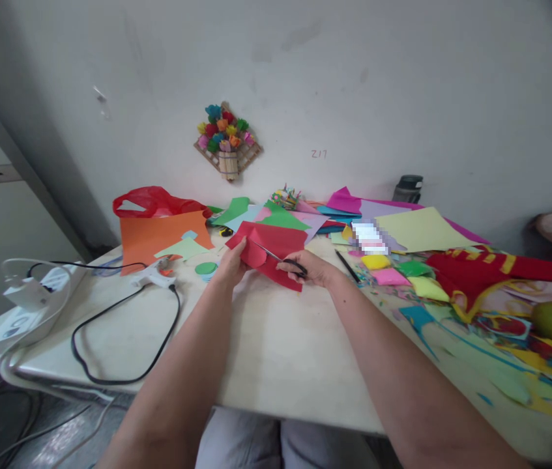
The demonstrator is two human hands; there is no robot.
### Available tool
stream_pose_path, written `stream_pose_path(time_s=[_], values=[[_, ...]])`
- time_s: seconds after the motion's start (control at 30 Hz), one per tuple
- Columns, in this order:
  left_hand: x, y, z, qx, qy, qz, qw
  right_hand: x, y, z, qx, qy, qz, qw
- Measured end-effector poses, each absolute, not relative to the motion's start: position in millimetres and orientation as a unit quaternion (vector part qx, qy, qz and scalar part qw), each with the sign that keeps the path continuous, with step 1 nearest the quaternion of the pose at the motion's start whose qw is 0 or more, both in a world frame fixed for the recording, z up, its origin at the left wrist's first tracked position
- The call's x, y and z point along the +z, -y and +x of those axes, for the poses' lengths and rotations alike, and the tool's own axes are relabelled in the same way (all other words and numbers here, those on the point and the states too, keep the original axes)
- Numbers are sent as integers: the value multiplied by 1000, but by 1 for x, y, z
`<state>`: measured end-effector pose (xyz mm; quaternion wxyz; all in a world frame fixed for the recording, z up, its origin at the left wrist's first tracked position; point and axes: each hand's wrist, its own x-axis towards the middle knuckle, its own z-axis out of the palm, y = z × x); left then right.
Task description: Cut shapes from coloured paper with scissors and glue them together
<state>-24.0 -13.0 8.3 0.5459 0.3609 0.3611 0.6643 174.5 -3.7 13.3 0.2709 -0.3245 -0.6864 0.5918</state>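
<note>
The red paper [283, 240] looks bent; the left hand [232, 263] pinches its left edge, the right hand [313, 268] grips scissors [297, 266] across it

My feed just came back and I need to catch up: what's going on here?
A person's left hand holds a sheet of red paper above the table. The right hand grips black-handled scissors, their blades at the paper. An orange sheet and a green paper round lie to the left; a small pink packet lies to the right.
</note>
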Motion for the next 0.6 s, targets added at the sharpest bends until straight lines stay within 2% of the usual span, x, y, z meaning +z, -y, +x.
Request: stream_pose_path(time_s=[0.6], values=[[13, 17, -26, 650, -383, 339, 562, 19, 8, 180, 591, 691, -343, 235]])
